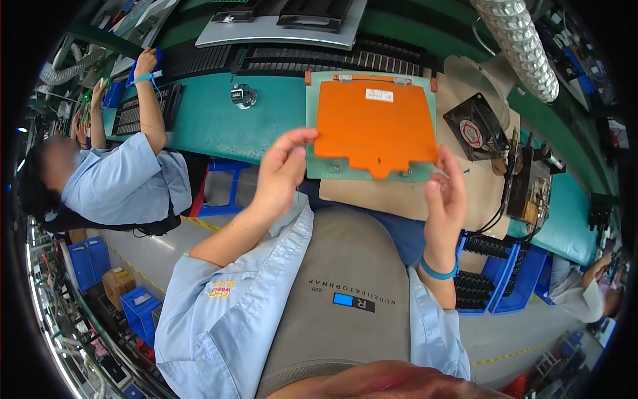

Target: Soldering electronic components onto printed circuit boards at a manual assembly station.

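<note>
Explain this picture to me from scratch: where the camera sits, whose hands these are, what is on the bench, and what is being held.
The single picture comes from a wide-angle camera worn on a person's head, looking down, so straight edges bend near the rim. No machine is involved: the two bare hands rising from the bottom belong to the wearer. The left hand and the right hand hold a flat board between them, an orange plate hinged over a pale green base, gripped at its lower corners. Behind it runs a green workbench. On it lie a small metal counter, a square black fan on a brown mat, and black slatted trays. Blue bins stand below at the right. At the left, a co-worker in a light blue shirt reaches onto the same bench.
</note>
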Demonstrator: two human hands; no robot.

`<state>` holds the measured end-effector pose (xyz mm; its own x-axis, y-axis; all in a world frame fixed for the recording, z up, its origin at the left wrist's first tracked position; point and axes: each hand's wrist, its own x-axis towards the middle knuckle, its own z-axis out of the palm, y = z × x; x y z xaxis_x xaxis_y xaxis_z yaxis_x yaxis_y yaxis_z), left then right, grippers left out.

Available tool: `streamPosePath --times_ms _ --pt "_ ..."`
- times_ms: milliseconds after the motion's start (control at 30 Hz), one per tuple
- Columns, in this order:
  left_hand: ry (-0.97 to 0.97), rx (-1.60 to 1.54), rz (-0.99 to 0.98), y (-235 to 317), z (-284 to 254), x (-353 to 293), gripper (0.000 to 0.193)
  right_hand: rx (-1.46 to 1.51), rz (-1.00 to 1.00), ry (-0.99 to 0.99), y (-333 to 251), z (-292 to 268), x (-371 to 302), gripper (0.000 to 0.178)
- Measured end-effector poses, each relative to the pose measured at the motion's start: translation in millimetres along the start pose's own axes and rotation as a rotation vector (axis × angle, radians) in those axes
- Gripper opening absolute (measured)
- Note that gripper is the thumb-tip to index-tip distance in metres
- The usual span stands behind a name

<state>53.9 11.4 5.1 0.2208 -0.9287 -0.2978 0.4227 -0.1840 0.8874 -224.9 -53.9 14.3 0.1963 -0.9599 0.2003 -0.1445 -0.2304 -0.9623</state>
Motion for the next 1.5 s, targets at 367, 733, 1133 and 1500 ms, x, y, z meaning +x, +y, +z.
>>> streamPosePath --times_ms 367,733,1133,1500 --pt "0.023 0.930 0.904 103.2 19.3 119.9 0.022 0.250 -0.052 -0.095 -7.8 9.7 42.0 0.055" --pt "0.061 1.057 0.629 101.9 2.7 241.9 0.044 0.204 0.157 -0.068 36.1 9.2 10.0 0.039" --pt "0.041 1.051 0.605 95.7 7.9 220.9 0.042 0.117 0.125 -0.047 36.6 10.8 5.0 0.037" --pt "-0.317 1.401 0.799 78.3 32.6 132.8 0.051 0.145 0.107 -0.088 45.2 14.0 12.1 0.037"
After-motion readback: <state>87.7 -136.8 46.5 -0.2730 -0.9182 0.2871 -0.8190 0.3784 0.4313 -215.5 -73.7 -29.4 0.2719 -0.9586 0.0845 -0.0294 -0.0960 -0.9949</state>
